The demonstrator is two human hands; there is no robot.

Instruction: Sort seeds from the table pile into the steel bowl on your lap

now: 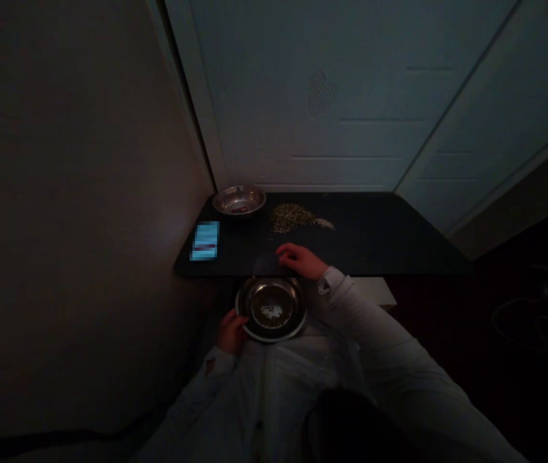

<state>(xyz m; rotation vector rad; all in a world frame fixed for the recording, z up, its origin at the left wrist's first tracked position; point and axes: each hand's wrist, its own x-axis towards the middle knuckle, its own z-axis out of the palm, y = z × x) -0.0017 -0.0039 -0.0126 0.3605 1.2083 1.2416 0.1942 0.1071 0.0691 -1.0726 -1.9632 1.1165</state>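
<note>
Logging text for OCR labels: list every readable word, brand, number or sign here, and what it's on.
No text can be read.
Lit screen-like rectangle at the tabletop's left: pixelated, unreadable.
Red-and-dark label in the far metal bowl: too small to read.
Small mark on the right sleeve cuff: too small and dark to tell whether it is text.
Striped hearts on the white panel: decoration, no lettering visible.

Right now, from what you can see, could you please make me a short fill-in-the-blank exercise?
1. The person's ____ hand touches the rim of the nearer bowl.
2. Seen by the person, the pile of grains lies to the ____ of the farther bowl.
3. The number of bowls on the table is ____.

Missing words: left; right; one.
</note>
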